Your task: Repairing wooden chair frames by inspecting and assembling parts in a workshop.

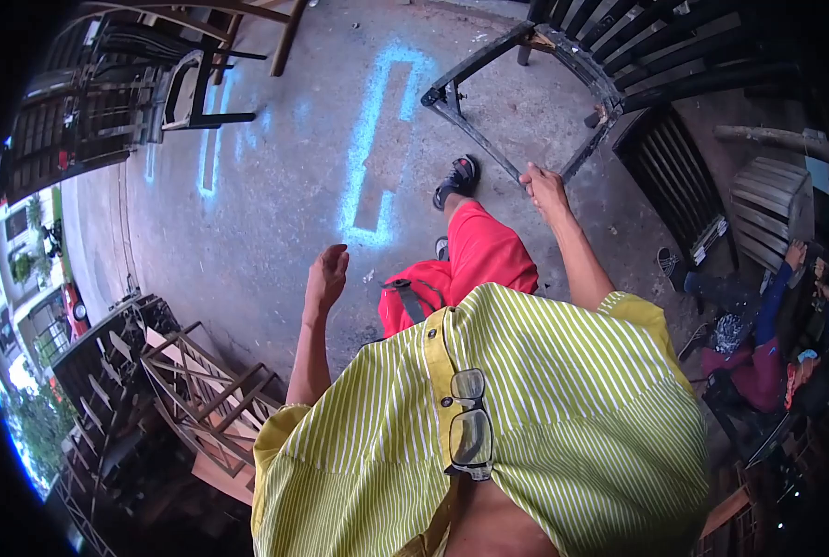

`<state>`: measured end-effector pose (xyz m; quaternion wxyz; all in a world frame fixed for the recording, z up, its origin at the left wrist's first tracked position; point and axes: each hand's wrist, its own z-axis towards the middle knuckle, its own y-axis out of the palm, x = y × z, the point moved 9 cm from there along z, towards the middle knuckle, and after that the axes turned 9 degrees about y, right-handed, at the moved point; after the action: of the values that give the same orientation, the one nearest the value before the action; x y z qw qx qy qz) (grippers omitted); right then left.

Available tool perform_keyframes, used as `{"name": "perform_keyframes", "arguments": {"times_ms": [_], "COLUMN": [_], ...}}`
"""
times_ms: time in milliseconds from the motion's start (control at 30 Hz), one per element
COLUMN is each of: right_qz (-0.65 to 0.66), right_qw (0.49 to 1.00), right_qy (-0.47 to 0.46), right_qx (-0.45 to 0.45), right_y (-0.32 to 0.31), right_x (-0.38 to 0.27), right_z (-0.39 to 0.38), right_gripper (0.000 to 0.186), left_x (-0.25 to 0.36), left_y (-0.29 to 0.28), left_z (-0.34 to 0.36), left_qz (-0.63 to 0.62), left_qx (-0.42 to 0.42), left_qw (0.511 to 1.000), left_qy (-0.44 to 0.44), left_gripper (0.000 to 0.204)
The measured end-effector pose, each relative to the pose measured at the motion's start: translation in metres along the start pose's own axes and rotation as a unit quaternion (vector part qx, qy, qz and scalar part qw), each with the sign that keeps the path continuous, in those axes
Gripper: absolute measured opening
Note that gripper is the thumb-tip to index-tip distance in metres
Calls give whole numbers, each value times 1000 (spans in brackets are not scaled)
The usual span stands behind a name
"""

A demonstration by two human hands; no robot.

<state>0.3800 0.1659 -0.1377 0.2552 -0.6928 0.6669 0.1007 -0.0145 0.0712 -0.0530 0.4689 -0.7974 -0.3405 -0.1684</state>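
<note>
My right hand (546, 190) is closed around the near rail of a dark wooden chair frame (489, 137). The frame has no seat panel, so the concrete shows through it. Its slatted back (660, 51) reaches toward the far right. Patches of the dark finish look worn along the rails. My left hand (327, 274) hangs in the air over the floor, loosely bent, with nothing visible in it. My sandalled foot (458, 178) is on the floor just left of the frame.
Bright blue paint outlines (351, 186) mark the concrete floor (275, 176). Dark chairs (192, 88) crowd the far left, and wooden frames (215, 385) stand near left. At right are a slatted dark panel (674, 181), a pale slatted piece (767, 209) and a seated person (753, 371).
</note>
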Motion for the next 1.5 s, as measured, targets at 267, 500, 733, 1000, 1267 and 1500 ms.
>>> {"name": "perform_keyframes", "arguments": {"times_ms": [267, 500, 733, 1000, 1267, 1500], "right_qz": [-26, 193, 487, 675, 693, 551], "right_qw": [998, 969, 801, 640, 619, 706], "right_qy": [36, 138, 285, 257, 242, 201], "right_qx": [47, 71, 199, 264, 279, 398], "right_y": [57, 81, 110, 170, 187, 156], "right_x": [-19, 12, 49, 23, 38, 25], "right_z": [87, 65, 75, 106, 133, 130], "right_gripper": [30, 32, 53, 68, 64, 60], "left_x": [179, 241, 218, 189, 177, 196], "left_y": [23, 146, 249, 264, 267, 266], "left_z": [186, 312, 362, 355, 346, 329], "left_qz": [47, 224, 450, 451, 376, 374], "left_qx": [-162, -335, -555, -651, -704, -583], "left_qw": [937, 749, 330, 273, 292, 108], "left_qy": [306, 526, 617, 545, 527, 713], "left_gripper": [17, 22, 30, 26, 19, 14]}}
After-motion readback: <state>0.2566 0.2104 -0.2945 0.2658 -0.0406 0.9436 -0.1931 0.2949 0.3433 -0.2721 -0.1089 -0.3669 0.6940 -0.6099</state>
